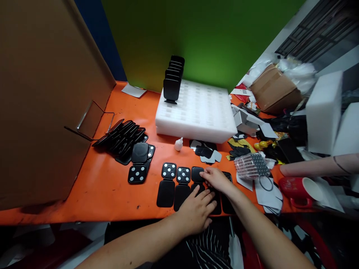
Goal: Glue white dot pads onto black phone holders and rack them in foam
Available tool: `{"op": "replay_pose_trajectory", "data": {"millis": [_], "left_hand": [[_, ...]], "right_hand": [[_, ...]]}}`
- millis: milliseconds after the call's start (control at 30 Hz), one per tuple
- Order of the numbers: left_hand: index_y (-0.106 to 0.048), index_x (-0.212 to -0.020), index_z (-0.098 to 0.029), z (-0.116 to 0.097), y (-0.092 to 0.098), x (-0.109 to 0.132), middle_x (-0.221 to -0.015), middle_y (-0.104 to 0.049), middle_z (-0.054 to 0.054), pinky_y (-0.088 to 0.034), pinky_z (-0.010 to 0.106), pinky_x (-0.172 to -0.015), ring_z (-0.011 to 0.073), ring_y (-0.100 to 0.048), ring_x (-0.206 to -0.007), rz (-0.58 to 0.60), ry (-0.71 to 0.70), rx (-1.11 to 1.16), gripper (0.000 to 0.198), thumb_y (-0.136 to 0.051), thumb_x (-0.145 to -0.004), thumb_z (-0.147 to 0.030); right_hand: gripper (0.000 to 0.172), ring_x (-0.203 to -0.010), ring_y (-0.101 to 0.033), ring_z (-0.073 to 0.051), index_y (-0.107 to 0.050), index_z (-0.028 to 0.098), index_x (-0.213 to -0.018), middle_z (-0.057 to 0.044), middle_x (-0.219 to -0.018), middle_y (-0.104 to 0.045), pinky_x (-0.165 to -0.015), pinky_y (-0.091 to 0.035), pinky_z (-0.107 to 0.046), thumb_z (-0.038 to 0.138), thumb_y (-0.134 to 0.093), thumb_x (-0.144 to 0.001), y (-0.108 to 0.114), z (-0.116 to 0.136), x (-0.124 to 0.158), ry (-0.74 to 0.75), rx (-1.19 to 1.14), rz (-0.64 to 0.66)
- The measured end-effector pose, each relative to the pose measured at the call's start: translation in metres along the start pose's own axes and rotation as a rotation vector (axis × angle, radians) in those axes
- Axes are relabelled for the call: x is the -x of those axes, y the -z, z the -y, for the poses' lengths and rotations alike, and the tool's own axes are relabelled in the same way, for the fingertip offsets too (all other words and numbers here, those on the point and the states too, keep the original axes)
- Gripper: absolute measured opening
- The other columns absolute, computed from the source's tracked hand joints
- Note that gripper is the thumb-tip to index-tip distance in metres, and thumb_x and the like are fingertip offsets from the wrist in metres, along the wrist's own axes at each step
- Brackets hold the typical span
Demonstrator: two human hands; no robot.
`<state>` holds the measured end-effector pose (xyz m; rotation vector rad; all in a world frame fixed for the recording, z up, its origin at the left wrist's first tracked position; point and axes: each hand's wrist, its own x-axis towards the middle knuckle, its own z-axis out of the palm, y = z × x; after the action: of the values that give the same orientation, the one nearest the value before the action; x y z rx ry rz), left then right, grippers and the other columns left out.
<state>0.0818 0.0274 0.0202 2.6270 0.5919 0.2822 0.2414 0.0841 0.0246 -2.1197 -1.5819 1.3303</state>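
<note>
Several hinged black folding pieces lie in a row along the front of the orange table. Two of them show a square end with glue-like white dots, such as the dotted square (169, 170). My left hand (196, 210) lies flat, fingers apart, on the lower black panels in the row. My right hand (216, 180) pinches at the right edge of a plain black square cover (198, 174), which sits at the top of the third piece. The pieces under my hands and right forearm are partly hidden. A small white nozzle bottle (178, 144) stands behind the row.
Left of the row lies a pile of black pieces (126, 140) near a metal wire frame (84, 118). A white foam block (196, 112) holds several upright black pieces (172, 80). Loose pads (209, 153), a wrapped bundle (251, 166) and a red mug (297, 189) are to the right.
</note>
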Motion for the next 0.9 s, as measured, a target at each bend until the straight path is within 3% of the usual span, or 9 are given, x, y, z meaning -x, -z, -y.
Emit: {"op": "replay_pose_trajectory", "data": {"millis": [167,267,467,533,667,800,900], "left_hand": [[-0.038,-0.127,-0.021,0.0,-0.002,0.0,-0.136,-0.035,0.006,-0.009,0.044,-0.105,0.0232,-0.027,-0.125,0.001,0.001,0.009,0.05,-0.04,-0.084,-0.046],[-0.038,-0.126,-0.02,0.0,-0.002,0.0,-0.136,-0.035,0.006,-0.009,0.044,-0.105,0.0232,-0.027,-0.126,-0.004,0.001,0.013,0.05,-0.04,-0.084,-0.046],[-0.039,-0.126,-0.02,0.0,0.0,0.001,-0.137,-0.034,0.005,-0.01,0.044,-0.106,0.0221,-0.028,-0.126,0.007,0.004,0.043,0.049,-0.041,-0.083,-0.045],[-0.041,-0.124,-0.021,-0.001,0.002,-0.001,-0.136,-0.036,0.005,-0.012,0.044,-0.106,0.022,-0.028,-0.126,0.006,0.023,0.089,0.049,-0.043,-0.082,-0.047],[-0.046,-0.119,-0.022,-0.005,0.012,-0.001,-0.133,-0.04,0.004,-0.018,0.043,-0.105,0.0215,-0.032,-0.124,-0.028,0.094,0.184,0.048,-0.049,-0.078,-0.047],[-0.051,-0.114,-0.022,-0.002,0.023,0.02,-0.126,-0.048,0.002,-0.023,0.039,-0.105,0.0193,-0.037,-0.121,-0.132,0.081,0.183,0.035,-0.049,-0.081,-0.035],[-0.054,-0.11,-0.021,0.01,0.027,0.044,-0.118,-0.054,0.003,-0.026,0.04,-0.103,0.02,-0.043,-0.116,-0.196,0.137,0.123,0.029,-0.045,-0.083,-0.029]], "right_hand": [[0.035,-0.055,-0.052,-0.014,-0.049,0.019,-0.058,-0.002,-0.059,-0.058,-0.051,-0.032,-0.024,0.048,-0.045,-0.078,0.006,0.013,0.001,0.121,0.386,-0.085],[0.037,-0.063,-0.055,-0.019,-0.056,0.019,-0.064,-0.007,-0.066,-0.061,-0.055,-0.032,-0.027,0.053,-0.047,-0.077,0.01,0.02,0.0,0.095,0.604,-0.128],[0.032,-0.09,-0.054,-0.023,-0.056,0.02,-0.103,-0.01,-0.098,-0.057,-0.071,-0.036,-0.029,0.042,-0.041,-0.085,0.037,0.028,-0.021,0.147,0.718,-0.373],[0.037,-0.097,-0.05,-0.024,-0.052,0.021,-0.111,-0.01,-0.106,-0.052,-0.075,-0.036,-0.029,0.04,-0.05,-0.08,0.047,0.03,-0.032,0.155,0.743,-0.368],[0.039,-0.097,-0.049,-0.023,-0.054,0.02,-0.104,-0.008,-0.103,-0.051,-0.076,-0.036,-0.029,0.038,-0.063,-0.07,0.056,0.034,-0.043,0.192,0.755,-0.358],[0.018,-0.083,-0.052,-0.02,-0.056,0.02,-0.079,-0.005,-0.085,-0.056,-0.069,-0.037,-0.028,0.036,-0.058,-0.072,0.059,0.035,-0.031,0.209,0.63,-0.45],[0.025,-0.061,-0.051,-0.014,-0.049,0.02,-0.065,0.0,-0.063,-0.053,-0.057,-0.037,-0.025,0.041,-0.05,-0.077,0.046,0.034,-0.012,0.203,0.279,-0.282]]}}
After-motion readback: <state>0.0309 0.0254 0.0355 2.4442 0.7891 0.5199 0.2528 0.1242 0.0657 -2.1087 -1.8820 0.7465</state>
